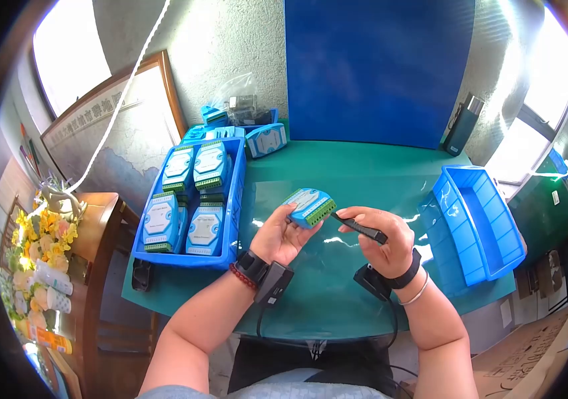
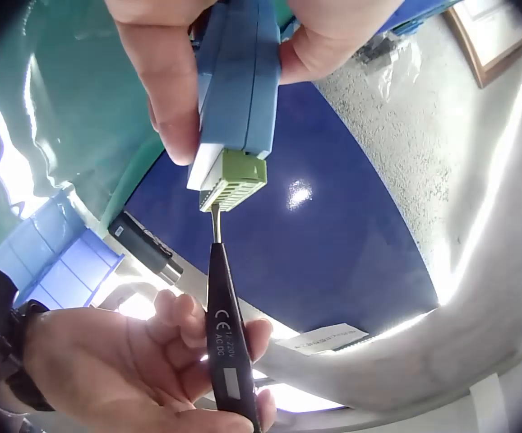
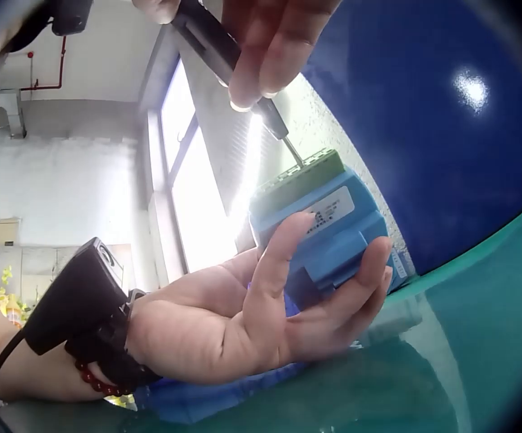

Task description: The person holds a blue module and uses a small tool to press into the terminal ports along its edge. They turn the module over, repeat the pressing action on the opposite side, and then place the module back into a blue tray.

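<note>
My left hand (image 1: 280,237) grips a blue module (image 1: 308,203) with a white label on its face, holding it up above the table. Green screw terminals (image 2: 234,179) line the module's edge. Between the fingers and thumb of my right hand (image 1: 386,239) is a black voltage-tester screwdriver (image 2: 225,329), marked CE and 12-220V AC DC. Its thin metal tip (image 3: 293,152) stands at the terminal openings in both wrist views. Part of the module's body is hidden behind the left fingers in the right wrist view.
A blue bin (image 1: 233,199) of similar modules stands to the left, with more modules (image 1: 267,139) and a plastic bag behind. At the right sits another blue bin (image 1: 480,223). A dark flask (image 1: 463,125) stands by the blue board (image 1: 380,66). Cables hang from the wrist cameras.
</note>
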Available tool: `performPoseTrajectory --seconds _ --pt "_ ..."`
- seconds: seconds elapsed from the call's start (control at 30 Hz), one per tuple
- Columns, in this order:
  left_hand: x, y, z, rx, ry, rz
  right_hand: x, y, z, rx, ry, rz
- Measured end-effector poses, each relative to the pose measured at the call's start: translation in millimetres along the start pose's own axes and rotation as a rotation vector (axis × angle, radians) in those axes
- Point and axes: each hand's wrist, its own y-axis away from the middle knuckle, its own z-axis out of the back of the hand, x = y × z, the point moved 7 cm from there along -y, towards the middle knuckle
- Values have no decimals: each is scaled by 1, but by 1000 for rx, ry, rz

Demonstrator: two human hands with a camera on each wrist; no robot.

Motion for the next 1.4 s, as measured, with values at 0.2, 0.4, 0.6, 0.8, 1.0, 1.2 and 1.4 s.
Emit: performPoseTrajectory --seconds 0.2,0.4,0.6,0.8,1.0,1.2,1.4 --pt "0 0 0 17 -12 16 0 0 0 -3 -3 2" --pt "0 0 1 26 -26 19 0 0 0 -4 -7 -3" --pt "0 -1 2 23 -22 27 -2 1 0 -23 -35 -17" --pt "-1 -2 2 28 -28 17 -4 2 0 -3 -43 -31" --pt "-1 -2 1 36 -26 14 -7 4 1 -39 -82 -73" --pt "-1 -1 1 17 -32 9 -8 4 2 -30 -106 -106" --pt "-1 2 -4 -3 -20 -23 -14 7 5 -128 -210 -185"
